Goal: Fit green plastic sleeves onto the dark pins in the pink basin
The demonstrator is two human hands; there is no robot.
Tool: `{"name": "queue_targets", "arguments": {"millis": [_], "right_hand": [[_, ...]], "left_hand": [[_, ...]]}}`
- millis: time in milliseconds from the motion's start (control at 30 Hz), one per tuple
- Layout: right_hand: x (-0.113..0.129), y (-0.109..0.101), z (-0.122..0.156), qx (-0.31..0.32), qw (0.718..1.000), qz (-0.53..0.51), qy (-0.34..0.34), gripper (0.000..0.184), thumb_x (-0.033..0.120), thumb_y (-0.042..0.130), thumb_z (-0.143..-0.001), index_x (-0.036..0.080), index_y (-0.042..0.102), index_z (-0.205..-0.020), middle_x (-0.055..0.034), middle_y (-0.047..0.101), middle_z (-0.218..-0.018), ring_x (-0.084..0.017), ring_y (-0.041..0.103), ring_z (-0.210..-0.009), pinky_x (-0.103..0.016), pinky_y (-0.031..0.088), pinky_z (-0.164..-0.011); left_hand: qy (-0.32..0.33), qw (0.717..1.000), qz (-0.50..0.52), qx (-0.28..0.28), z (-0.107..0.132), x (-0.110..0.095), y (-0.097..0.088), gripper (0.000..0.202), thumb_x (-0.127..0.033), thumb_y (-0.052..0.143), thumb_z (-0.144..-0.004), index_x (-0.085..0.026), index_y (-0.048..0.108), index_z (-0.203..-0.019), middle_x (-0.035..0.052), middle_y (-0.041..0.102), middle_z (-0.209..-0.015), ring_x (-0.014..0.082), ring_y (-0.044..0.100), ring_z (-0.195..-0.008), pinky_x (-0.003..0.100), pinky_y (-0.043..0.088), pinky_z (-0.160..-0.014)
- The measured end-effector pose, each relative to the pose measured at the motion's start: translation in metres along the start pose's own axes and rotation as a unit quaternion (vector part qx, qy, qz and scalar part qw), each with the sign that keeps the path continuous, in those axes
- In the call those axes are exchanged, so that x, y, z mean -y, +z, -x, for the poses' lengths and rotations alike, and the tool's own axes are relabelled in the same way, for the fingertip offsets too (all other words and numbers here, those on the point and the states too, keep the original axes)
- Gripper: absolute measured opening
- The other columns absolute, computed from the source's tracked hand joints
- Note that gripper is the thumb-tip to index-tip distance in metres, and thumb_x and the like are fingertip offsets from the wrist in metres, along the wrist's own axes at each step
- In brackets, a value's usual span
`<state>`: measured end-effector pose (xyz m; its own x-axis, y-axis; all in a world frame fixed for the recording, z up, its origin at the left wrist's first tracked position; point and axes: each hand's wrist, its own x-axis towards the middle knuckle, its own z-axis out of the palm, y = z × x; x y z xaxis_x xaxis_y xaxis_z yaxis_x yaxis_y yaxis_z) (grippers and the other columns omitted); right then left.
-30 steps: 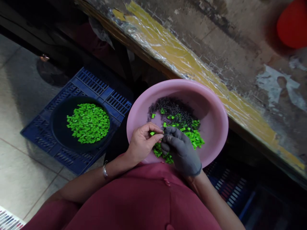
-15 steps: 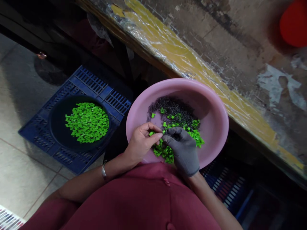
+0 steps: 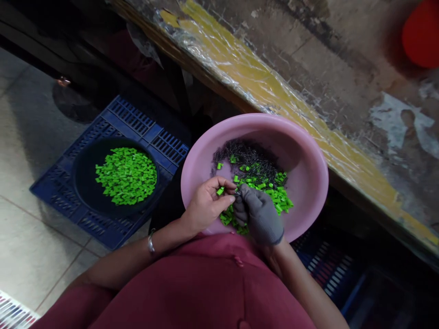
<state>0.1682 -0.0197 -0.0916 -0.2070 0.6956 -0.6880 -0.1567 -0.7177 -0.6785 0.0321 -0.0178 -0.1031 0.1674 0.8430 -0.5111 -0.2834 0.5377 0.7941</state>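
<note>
Over the pink basin (image 3: 310, 151), my bare left hand (image 3: 207, 201) is closed, thumb and forefinger pinched together. A small green plastic piece (image 3: 220, 190) sits among its curled fingers. My right hand (image 3: 262, 214), in a grey glove, is closed with its fingertips meeting the left ones. Between the two sets of fingertips is a small dark wiry piece (image 3: 237, 193), too small to make out well. Inside the basin lie a heap of dark, thin, spring-like pieces (image 3: 252, 153) and many loose green tube-like pieces (image 3: 279, 201), partly hidden by my hands.
To the left, a dark round tub (image 3: 84, 176) holds a pile of green pieces (image 3: 126, 176) on a blue slatted plastic crate (image 3: 103, 230). A worn workbench (image 3: 343, 68) with a yellow, film-covered edge runs past the basin. A red container (image 3: 421, 34) stands on it.
My right hand has turned, and its fingers are curled more tightly at the fingertip contact. My left hand still pinches in nearly the same place. The view has shifted slightly.
</note>
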Motion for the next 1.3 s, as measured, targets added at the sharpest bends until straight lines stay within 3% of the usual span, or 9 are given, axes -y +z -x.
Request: {"name": "queue_targets", "arguments": {"millis": [167, 667, 1000, 1300], "right_hand": [[-0.002, 0.002, -0.002, 0.013, 0.999, -0.042, 0.031, 0.047, 0.059, 0.054, -0.084, 0.022, 0.039, -0.057, 0.0094, 0.03, -0.044, -0.007, 0.022, -0.034, -0.021, 0.02, -0.03], [0.004, 0.004, 0.002, -0.058, 0.992, 0.109, -0.041, 0.044, 0.055, 0.056, -0.084, 0.021, 0.045, -0.057, 0.0066, 0.038, -0.046, -0.008, 0.032, -0.037, -0.023, 0.027, -0.035], [0.004, 0.006, 0.003, -0.078, 0.98, 0.173, -0.062, 0.044, 0.052, 0.049, -0.089, 0.02, 0.047, -0.059, 0.0063, 0.041, -0.045, -0.009, 0.035, -0.037, -0.022, 0.028, -0.036], [0.01, 0.006, 0.009, -0.035, 0.969, 0.224, -0.094, 0.028, 0.039, 0.047, -0.091, 0.02, 0.049, -0.07, 0.0051, 0.047, -0.056, -0.01, 0.042, -0.05, -0.022, 0.034, -0.047]], "left_hand": [[-0.024, 0.999, -0.008, 0.033, 0.0, 0.0, -0.002, 0.025, -0.016, 0.064, -0.069, -0.015, 0.061, -0.094, -0.0014, 0.057, -0.075, 0.0058, 0.048, -0.054, 0.018, 0.038, -0.048], [-0.008, 0.996, -0.057, 0.068, -0.001, 0.002, -0.011, 0.022, -0.03, 0.069, -0.074, -0.015, 0.058, -0.087, -0.0029, 0.056, -0.067, 0.0073, 0.05, -0.051, 0.021, 0.041, -0.05], [-0.02, 0.994, -0.074, 0.077, 0.0, 0.002, -0.012, 0.021, -0.029, 0.068, -0.075, -0.014, 0.056, -0.085, -0.0059, 0.05, -0.057, 0.0072, 0.047, -0.048, 0.02, 0.039, -0.047], [-0.011, 0.994, -0.089, 0.068, -0.003, -0.001, -0.018, 0.024, -0.031, 0.064, -0.079, -0.013, 0.057, -0.093, -0.0043, 0.051, -0.061, 0.0064, 0.047, -0.048, 0.019, 0.038, -0.047]]}}
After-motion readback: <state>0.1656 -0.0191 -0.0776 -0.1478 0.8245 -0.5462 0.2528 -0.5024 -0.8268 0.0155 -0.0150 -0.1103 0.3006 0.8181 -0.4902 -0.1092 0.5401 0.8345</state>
